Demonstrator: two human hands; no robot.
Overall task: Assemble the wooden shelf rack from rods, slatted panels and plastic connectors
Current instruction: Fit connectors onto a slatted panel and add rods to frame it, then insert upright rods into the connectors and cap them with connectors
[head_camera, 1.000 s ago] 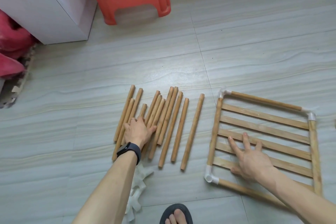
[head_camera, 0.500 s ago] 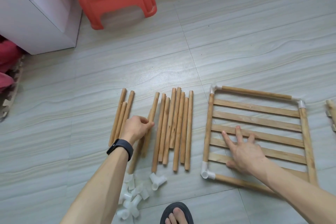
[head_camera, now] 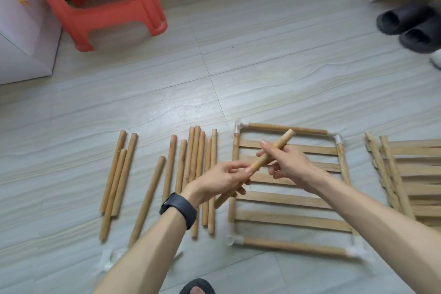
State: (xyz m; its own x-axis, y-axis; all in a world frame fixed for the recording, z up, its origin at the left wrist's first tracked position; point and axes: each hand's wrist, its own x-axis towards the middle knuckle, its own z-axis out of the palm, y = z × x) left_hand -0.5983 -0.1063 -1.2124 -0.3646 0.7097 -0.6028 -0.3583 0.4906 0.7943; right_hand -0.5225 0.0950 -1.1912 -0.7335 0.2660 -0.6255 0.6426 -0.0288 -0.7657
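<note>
Both hands hold a single round wooden rod [head_camera: 279, 142] raised at a slant over the floor: the left hand [head_camera: 222, 180] curls its fingers round the lower half with the thumb pressed on top, and the right hand [head_camera: 294, 166] pinches the upper half between fingers and thumb. A dark watch [head_camera: 180, 210] sits on the left wrist. Directly below the rod lies a square panel [head_camera: 286, 200] of flat pale slats, framed by round rods that meet in white plastic connectors [head_camera: 238, 125] at the corners. To its left, loose rods [head_camera: 194, 150] lie roughly parallel on the floor, some touching in a tight cluster and others set a little apart. To its right, partly cut off by the frame edge, is a stack of slatted panels [head_camera: 420, 169]. A few more white pieces [head_camera: 107, 261] show near the left forearm, too blurred to make out. The floor [head_camera: 262, 67] is smooth grey tile with wavy streaks. Farther back stand a glossy red plastic stool [head_camera: 112, 11], a white cabinet [head_camera: 21, 38] and a pair of dark slippers [head_camera: 410, 28]. A foot in a dark sandal [head_camera: 196, 287] shows at the bottom edge.
</note>
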